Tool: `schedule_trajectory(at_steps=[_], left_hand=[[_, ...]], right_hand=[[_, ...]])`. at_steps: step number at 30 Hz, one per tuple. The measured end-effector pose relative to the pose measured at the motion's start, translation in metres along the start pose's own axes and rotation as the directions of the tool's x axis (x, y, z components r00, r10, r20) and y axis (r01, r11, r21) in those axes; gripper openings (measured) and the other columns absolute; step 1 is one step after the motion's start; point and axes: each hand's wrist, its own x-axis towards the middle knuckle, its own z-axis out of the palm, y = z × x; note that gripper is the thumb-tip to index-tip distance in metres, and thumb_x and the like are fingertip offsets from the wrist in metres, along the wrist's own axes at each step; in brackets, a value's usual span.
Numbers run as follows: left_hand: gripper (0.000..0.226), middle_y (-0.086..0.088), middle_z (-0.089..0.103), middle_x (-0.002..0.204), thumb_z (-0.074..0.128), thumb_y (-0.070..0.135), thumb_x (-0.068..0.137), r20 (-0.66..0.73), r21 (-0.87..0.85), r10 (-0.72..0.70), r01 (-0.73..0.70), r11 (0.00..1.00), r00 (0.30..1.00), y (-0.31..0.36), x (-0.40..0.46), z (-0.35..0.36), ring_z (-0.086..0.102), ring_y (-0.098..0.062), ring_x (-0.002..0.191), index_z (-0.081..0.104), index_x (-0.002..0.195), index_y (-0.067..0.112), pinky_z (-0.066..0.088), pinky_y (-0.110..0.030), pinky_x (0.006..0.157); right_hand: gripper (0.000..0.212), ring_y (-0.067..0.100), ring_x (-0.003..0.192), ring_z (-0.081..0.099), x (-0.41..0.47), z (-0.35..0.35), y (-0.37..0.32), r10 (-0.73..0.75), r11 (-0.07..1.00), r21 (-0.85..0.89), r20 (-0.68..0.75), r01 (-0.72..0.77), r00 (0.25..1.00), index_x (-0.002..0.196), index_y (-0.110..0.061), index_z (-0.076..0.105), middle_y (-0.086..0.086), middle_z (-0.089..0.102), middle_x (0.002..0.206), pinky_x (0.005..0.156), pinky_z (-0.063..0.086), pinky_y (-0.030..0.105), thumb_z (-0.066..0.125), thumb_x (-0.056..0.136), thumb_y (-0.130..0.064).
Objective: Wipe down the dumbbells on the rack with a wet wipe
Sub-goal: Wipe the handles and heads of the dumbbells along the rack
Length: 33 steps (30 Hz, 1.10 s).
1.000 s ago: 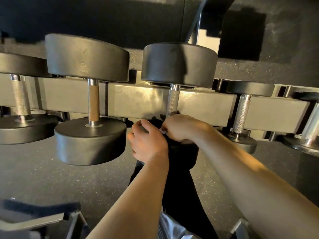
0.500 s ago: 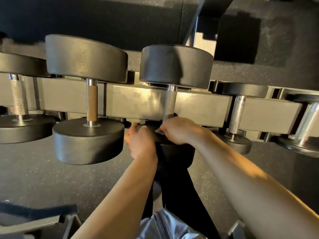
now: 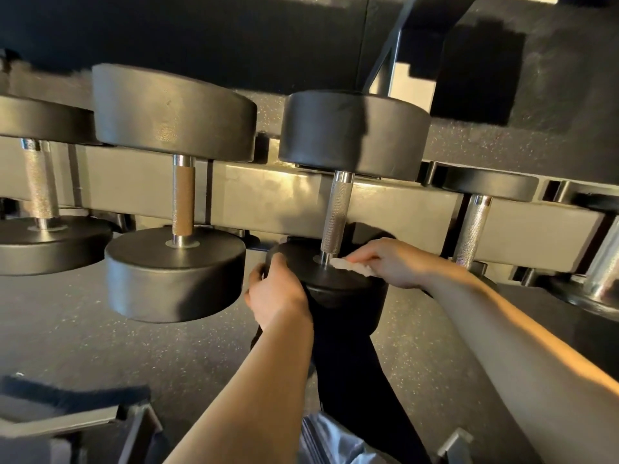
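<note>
A black dumbbell [image 3: 355,135] with a knurled steel handle lies across the grey rack [image 3: 268,202] at the centre. My left hand [image 3: 276,294] grips the left rim of its near head. My right hand [image 3: 397,262] pinches a white wet wipe [image 3: 351,266] and presses it on the near head's inner face, just right of the handle. A bigger dumbbell [image 3: 174,272] with a brown handle lies to the left.
More dumbbells lie on the rack at the far left [image 3: 43,242] and at the right [image 3: 472,226], with a chrome one [image 3: 599,279] at the far right. Speckled black rubber floor [image 3: 83,346] lies below. A bench frame [image 3: 67,420] stands at the lower left.
My right hand has slid to the right along the near head, so the white wipe now shows beside the handle. My left hand has shifted a little left onto the rim.
</note>
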Motion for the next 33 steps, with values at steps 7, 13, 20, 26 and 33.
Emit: schedule_trajectory(at_steps=[7, 13, 20, 26, 33], left_hand=[[0.048, -0.001, 0.055, 0.129, 0.059, 0.04, 0.082, -0.041, 0.012, 0.009, -0.008, 1.0, 0.999, -0.001, 0.004, 0.003, 0.051, -0.022, 0.096, 0.059, 0.129, 0.03, 0.037, -0.036, 0.083], [0.047, -0.001, 0.054, 0.131, 0.06, 0.039, 0.085, -0.056, 0.009, 0.008, -0.007, 1.0, 0.998, -0.002, 0.008, 0.004, 0.053, -0.022, 0.102, 0.058, 0.13, 0.028, 0.039, -0.035, 0.086], [0.046, -0.003, 0.053, 0.131, 0.059, 0.038, 0.085, -0.052, 0.024, 0.015, -0.014, 1.0, 0.999, 0.0, 0.002, 0.002, 0.05, -0.022, 0.096, 0.057, 0.13, 0.028, 0.037, -0.035, 0.083], [0.048, -0.004, 0.053, 0.131, 0.058, 0.039, 0.084, -0.047, 0.046, 0.015, -0.012, 0.999, 0.999, 0.001, 0.002, 0.001, 0.05, -0.024, 0.1, 0.057, 0.13, 0.027, 0.038, -0.036, 0.087], [0.044, -0.003, 0.056, 0.126, 0.057, 0.038, 0.085, -0.06, 0.051, 0.018, -0.015, 0.999, 0.998, 0.001, 0.001, 0.002, 0.051, -0.024, 0.099, 0.059, 0.127, 0.026, 0.037, -0.036, 0.083]], right_hand=[[0.037, 0.022, 0.124, 0.046, 0.012, 0.003, 0.003, 0.059, 0.997, -0.037, -0.053, -0.061, 0.997, 0.131, -0.025, 0.057, 0.002, 0.05, 0.136, 0.102, 0.037, 0.033, 0.038, 0.101, -0.014], [0.029, 0.019, 0.114, 0.049, 0.047, -0.002, 0.005, 0.046, 0.995, 0.09, 0.023, -0.048, 0.999, 0.109, -0.026, 0.068, 0.001, 0.059, 0.12, 0.103, 0.036, 0.032, 0.047, 0.094, -0.013], [0.018, 0.017, 0.092, 0.055, 0.055, 0.003, 0.017, 0.143, 0.919, 0.394, -0.332, -0.001, 0.932, 0.093, -0.018, 0.067, 0.001, 0.062, 0.099, 0.082, 0.045, 0.026, 0.05, 0.093, -0.011], [0.024, 0.028, 0.11, 0.056, 0.052, -0.007, -0.001, 0.063, 0.987, 0.142, 0.077, -0.074, 0.995, 0.107, -0.016, 0.066, 0.01, 0.063, 0.114, 0.094, 0.044, 0.037, 0.055, 0.088, -0.009], [0.027, 0.013, 0.101, 0.053, 0.06, -0.013, 0.007, 0.047, 0.977, 0.204, 0.088, -0.064, 0.995, 0.107, -0.025, 0.065, -0.007, 0.059, 0.106, 0.083, 0.043, 0.026, 0.059, 0.088, -0.007]])
